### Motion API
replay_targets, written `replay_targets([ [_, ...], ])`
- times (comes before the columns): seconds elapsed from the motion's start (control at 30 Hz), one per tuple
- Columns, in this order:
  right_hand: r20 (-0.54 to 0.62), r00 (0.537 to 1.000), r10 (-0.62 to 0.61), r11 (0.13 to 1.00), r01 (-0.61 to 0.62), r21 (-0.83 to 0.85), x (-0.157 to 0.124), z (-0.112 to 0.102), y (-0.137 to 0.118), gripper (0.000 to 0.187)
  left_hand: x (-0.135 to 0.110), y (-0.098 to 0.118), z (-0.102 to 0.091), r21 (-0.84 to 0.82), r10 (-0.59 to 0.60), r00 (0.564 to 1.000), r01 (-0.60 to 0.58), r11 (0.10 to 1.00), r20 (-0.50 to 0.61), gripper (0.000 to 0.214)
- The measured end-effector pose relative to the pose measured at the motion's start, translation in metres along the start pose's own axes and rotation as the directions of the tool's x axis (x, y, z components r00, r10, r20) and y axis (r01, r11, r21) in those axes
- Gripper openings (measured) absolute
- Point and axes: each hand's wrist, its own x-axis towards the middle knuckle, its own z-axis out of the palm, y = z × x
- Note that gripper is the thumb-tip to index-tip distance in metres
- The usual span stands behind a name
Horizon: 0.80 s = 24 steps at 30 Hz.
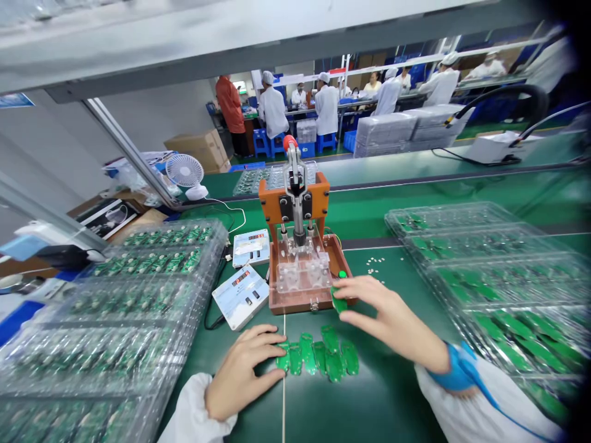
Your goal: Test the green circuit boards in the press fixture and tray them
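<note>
My left hand lies on the green mat with its fingers curled, the fingertips touching the left end of a row of several small green circuit boards. My right hand pinches one green circuit board at the front right corner of the orange test fixture. The fixture has a clear pressing plate and an upright toggle lever with a red knob.
Stacks of clear trays with green boards stand at the left and the right. Two white meter boxes sit left of the fixture. A small fan stands behind. Other workers in white stand far back.
</note>
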Motion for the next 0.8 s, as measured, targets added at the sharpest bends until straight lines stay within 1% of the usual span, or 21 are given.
replay_targets([
  [0.07, -0.031, 0.997, -0.067, 0.996, 0.065, -0.054, 0.029, 0.000, 0.003, 0.021, 0.000, 0.001, 0.001, 0.004, 0.003, 1.000, -0.002, 1.000, -0.011, 0.020],
  [0.13, -0.006, 0.992, -0.128, 0.988, 0.127, -0.086, 0.052, 0.003, 0.008, 0.020, 0.000, 0.001, 0.002, 0.006, 0.002, 1.000, -0.002, 1.000, -0.018, 0.021],
  [0.2, 0.035, 0.985, -0.171, 0.980, 0.174, -0.101, 0.067, 0.009, 0.013, 0.021, 0.000, 0.002, 0.003, 0.003, 0.003, 1.000, -0.003, 1.000, -0.029, 0.022],
  [0.27, 0.058, 0.980, -0.190, 0.975, 0.196, -0.108, 0.073, 0.014, 0.016, 0.023, 0.001, 0.002, 0.003, -0.013, 0.006, 0.999, -0.007, 1.000, -0.044, 0.022],
  [0.37, 0.050, 0.981, -0.188, 0.974, 0.193, -0.116, 0.073, 0.017, 0.019, 0.022, 0.001, 0.002, 0.002, -0.067, 0.005, 0.997, -0.010, 0.998, -0.078, 0.017],
  [0.5, 0.016, 0.986, -0.167, 0.979, 0.168, -0.119, 0.067, 0.021, 0.020, 0.019, 0.005, 0.007, -0.009, -0.183, 0.010, 0.985, -0.042, 0.982, -0.170, 0.012],
  [0.6, -0.025, 0.987, -0.161, 0.982, 0.158, -0.102, 0.064, 0.026, 0.021, 0.018, 0.023, 0.013, -0.024, -0.181, 0.057, 0.967, -0.104, 0.978, -0.248, 0.012],
  [0.73, -0.051, 0.983, -0.176, 0.980, 0.171, -0.099, 0.062, 0.031, 0.024, 0.018, 0.069, 0.011, -0.044, -0.047, 0.112, 0.933, -0.136, 0.990, -0.341, 0.011],
  [0.8, -0.065, 0.980, -0.188, 0.978, 0.181, -0.098, 0.061, 0.033, 0.025, 0.019, 0.092, 0.006, -0.049, 0.003, 0.141, 0.923, -0.150, 0.989, -0.358, 0.011],
])
